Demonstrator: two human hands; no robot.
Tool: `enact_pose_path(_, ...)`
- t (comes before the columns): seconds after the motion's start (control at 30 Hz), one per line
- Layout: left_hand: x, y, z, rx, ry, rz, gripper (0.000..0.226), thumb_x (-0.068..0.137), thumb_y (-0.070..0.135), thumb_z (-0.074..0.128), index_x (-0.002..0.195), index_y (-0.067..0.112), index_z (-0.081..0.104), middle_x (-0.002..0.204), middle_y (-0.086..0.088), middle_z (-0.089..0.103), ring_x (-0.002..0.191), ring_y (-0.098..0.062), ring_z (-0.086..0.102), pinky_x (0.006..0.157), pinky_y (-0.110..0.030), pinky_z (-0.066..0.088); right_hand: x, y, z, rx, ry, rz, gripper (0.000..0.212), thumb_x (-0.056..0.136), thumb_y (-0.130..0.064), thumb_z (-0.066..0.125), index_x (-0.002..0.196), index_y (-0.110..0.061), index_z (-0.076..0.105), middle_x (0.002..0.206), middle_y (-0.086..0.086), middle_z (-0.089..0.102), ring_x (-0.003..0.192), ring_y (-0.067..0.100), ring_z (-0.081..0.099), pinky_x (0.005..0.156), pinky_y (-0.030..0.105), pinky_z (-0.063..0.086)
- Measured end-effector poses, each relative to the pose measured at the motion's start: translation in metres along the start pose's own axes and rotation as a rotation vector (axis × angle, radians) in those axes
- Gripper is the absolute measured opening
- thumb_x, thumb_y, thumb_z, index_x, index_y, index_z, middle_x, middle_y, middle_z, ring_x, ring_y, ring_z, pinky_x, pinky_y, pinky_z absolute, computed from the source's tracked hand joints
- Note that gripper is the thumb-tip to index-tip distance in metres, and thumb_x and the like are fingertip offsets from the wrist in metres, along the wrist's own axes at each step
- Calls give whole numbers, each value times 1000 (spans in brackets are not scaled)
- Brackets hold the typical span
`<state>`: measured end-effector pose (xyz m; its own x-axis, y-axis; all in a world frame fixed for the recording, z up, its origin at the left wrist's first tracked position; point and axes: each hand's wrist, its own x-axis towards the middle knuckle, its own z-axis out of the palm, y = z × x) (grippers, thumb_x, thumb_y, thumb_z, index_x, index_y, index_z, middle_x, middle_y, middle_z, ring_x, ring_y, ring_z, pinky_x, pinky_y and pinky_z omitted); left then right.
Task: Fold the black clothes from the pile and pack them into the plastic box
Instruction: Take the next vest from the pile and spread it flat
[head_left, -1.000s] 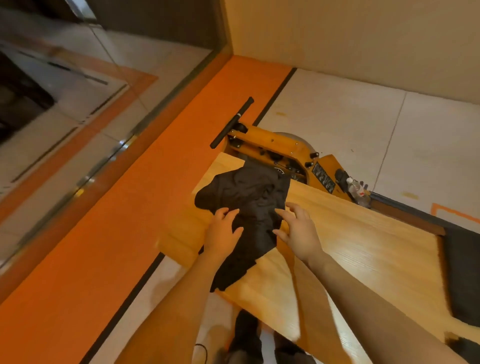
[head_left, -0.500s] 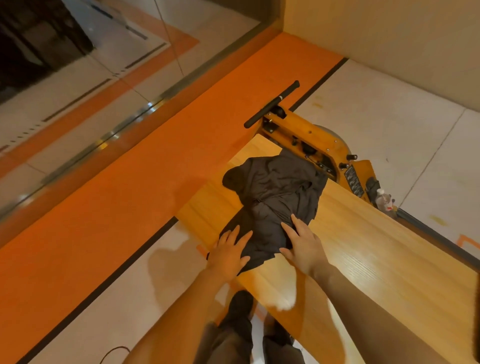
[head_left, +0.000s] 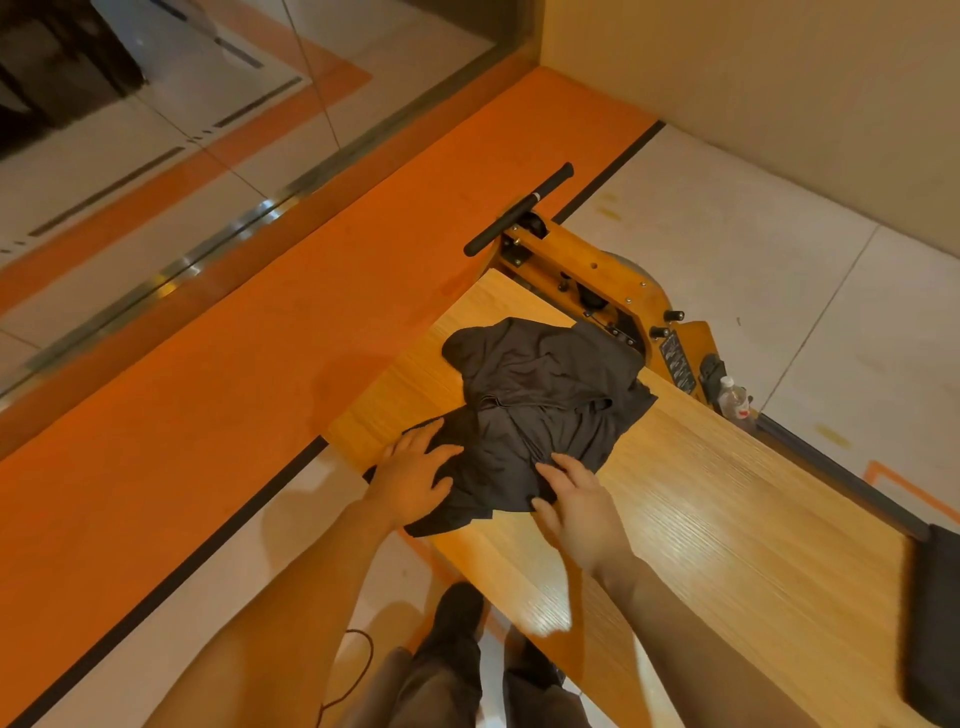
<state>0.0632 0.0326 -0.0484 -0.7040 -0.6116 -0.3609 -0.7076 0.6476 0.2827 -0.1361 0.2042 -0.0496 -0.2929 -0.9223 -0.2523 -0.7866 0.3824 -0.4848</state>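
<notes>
A crumpled black garment (head_left: 540, 395) lies on the left end of the wooden table (head_left: 727, 530), its near edge hanging slightly over the table's corner. My left hand (head_left: 410, 478) rests flat on the garment's near left part with fingers spread. My right hand (head_left: 582, 499) lies on its near right edge, fingers straight on the cloth. The plastic box is not in view.
More black cloth (head_left: 935, 623) lies at the table's right edge. Behind the table stands an orange wooden machine (head_left: 587, 280) with a black handle (head_left: 519, 210), and a water bottle (head_left: 732, 397) beside it. An orange floor strip and a glass wall run to the left.
Both hands slid toward me along the garment, from its middle to its near edge, and the cloth has been flattened and spread a little. The camera view shifted.
</notes>
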Motion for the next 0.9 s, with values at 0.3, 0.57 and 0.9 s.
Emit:
enact_pose_path(0.3,33,55,-14,33,145,14,55,99,46,38,150,38,19,160,-3,13,144,-28,18,113,-46,21,47,33,-46,403,489,413,46,90,-19,68,133,-8,54,126,11,56,113,29,56,96,47,49)
enact_pose_path(0.57,59,81,-14,103,-85,2,58,99,54,29,151,43,4,162,2,0,148,-26,-2,118,-49,8,82,53,-53,417,298,395,41,86,-22,72,126,-15,64,125,5,63,116,24,57,102,48,47)
enact_pose_path(0.9,63,71,-20,136,-135,21,55,99,55,27,150,45,7,161,1,11,147,-28,6,117,-49,12,86,51,-69,632,403,396,13,93,-7,61,98,-7,72,98,5,69,93,20,62,90,38,52)
